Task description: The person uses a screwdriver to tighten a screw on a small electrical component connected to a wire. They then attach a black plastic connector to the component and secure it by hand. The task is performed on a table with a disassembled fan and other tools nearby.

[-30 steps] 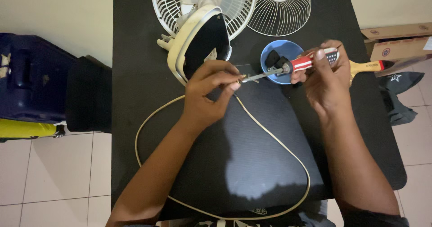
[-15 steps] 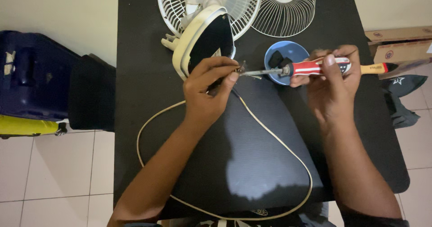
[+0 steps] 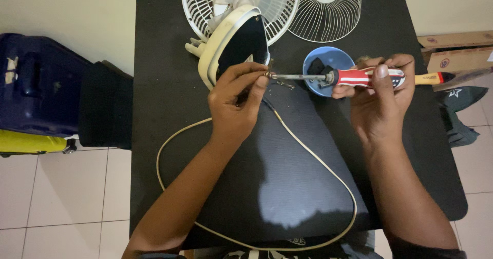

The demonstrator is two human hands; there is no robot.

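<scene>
The left hand (image 3: pixel 236 102) pinches a small screw (image 3: pixel 267 74) against the screwdriver (image 3: pixel 359 77) clenched in the right hand (image 3: pixel 382 92); a slip could drop it onto the desk (image 3: pixel 164 84).

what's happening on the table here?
A person works on a dismantled fan. The right hand holds a red-handled screwdriver level, its tip meeting a small part pinched in the left hand beside the cream fan housing. A cream cord loops across the black table. A blue bowl and two fan grilles lie behind.
</scene>
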